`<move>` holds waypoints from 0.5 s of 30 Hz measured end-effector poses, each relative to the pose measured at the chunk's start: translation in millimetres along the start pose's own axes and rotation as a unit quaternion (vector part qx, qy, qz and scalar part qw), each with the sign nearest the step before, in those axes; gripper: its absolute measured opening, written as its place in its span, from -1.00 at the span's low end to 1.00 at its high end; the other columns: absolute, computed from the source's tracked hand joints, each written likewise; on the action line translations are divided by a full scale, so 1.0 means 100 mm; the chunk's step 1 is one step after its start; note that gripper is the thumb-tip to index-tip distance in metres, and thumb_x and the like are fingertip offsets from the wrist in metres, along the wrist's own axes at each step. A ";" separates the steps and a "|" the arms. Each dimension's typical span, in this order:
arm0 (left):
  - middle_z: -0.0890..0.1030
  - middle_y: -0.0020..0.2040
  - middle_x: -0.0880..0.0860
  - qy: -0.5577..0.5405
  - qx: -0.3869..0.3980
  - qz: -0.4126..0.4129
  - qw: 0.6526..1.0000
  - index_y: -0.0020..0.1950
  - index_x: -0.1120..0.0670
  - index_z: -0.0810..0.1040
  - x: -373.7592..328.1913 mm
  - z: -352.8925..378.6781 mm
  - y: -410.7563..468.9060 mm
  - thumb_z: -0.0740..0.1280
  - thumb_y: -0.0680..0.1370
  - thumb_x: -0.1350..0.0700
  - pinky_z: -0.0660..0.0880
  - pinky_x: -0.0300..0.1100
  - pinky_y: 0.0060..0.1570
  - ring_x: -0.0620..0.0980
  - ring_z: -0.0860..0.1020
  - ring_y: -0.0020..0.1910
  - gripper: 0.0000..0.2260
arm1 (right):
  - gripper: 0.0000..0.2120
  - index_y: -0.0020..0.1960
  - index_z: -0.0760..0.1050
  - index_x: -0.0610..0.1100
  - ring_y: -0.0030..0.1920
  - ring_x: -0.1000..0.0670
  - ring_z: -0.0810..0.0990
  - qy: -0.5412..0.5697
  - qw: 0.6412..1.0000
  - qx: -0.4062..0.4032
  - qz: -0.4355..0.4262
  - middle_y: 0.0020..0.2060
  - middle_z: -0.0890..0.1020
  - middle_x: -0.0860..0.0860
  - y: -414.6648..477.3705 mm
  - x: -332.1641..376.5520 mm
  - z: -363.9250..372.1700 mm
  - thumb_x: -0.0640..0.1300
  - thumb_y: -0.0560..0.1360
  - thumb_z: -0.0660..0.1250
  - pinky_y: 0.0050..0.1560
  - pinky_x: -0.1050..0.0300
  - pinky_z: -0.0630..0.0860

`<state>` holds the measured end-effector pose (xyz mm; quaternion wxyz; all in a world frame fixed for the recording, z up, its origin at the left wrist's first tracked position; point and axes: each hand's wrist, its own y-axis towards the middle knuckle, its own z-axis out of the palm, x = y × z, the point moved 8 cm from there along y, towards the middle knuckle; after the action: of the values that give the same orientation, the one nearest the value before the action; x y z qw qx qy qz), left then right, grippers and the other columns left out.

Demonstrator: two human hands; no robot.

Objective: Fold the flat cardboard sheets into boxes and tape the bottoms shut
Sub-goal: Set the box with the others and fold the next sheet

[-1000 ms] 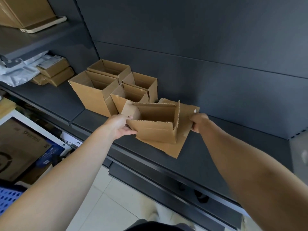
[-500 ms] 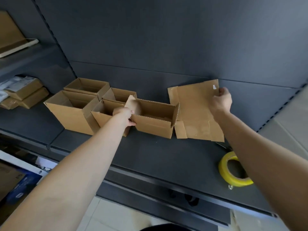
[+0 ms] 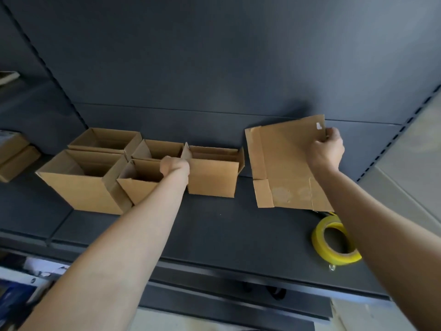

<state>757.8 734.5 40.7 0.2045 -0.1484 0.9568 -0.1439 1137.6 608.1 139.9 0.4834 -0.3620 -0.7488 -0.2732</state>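
Fingers [image 3: 330, 136] on one sheet [image 3: 286, 163]; five boxes [image 3: 212, 179].

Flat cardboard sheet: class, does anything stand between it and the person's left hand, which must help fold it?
Yes: the rightmost open box stands between them. The left hand grips its left end; the flat cardboard sheet, held by the right hand, is beyond its right end. Nothing else visible intervenes.
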 end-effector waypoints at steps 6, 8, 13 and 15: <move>0.51 0.21 0.15 -0.401 -0.136 -0.099 0.900 0.37 0.20 0.36 0.06 -0.40 -0.30 0.16 0.63 0.14 0.45 -0.17 0.09 0.08 0.51 0.20 -0.67 | -0.59 0.23 0.44 -0.17 -0.11 -0.04 0.49 0.004 1.000 -0.024 0.009 -0.09 0.50 0.00 -0.05 -0.03 -0.04 -0.36 0.44 0.04 -0.14 0.11 0.43; 0.45 0.30 0.21 -0.364 -0.176 -0.056 0.913 0.39 0.22 0.30 -0.01 -0.47 -0.42 0.25 0.58 0.20 0.50 -0.08 0.04 0.18 0.50 0.22 -0.61 | -0.59 0.22 0.44 -0.16 -0.13 -0.03 0.48 0.001 0.999 -0.032 0.013 -0.12 0.49 0.01 -0.07 -0.04 -0.05 -0.36 0.45 0.05 -0.17 0.14 0.40; 0.60 0.06 0.10 -0.368 -0.005 0.044 0.929 0.24 0.19 0.50 -0.33 -0.06 -0.62 0.24 0.59 0.20 0.58 -0.22 -0.10 0.01 0.61 -0.04 -0.76 | -0.62 0.19 0.45 -0.17 -0.13 -0.03 0.48 -0.002 1.000 -0.013 0.011 -0.10 0.51 -0.01 -0.15 -0.03 0.00 -0.36 0.45 0.07 -0.16 0.13 0.41; 0.57 0.12 0.08 -0.356 0.084 0.067 0.928 0.27 0.15 0.51 -0.43 0.12 -0.71 0.24 0.60 0.19 0.55 -0.16 0.07 0.02 0.57 0.08 -0.75 | -0.70 0.09 0.45 -0.16 -0.19 -0.01 0.48 0.014 1.000 0.010 0.014 -0.10 0.53 -0.03 -0.20 -0.05 0.06 -0.35 0.45 0.08 -0.24 0.12 0.43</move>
<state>816.6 681.4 68.6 0.5522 -0.1075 0.8135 -0.1474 1119.6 599.1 132.0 0.5008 -0.3642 -0.7395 -0.2640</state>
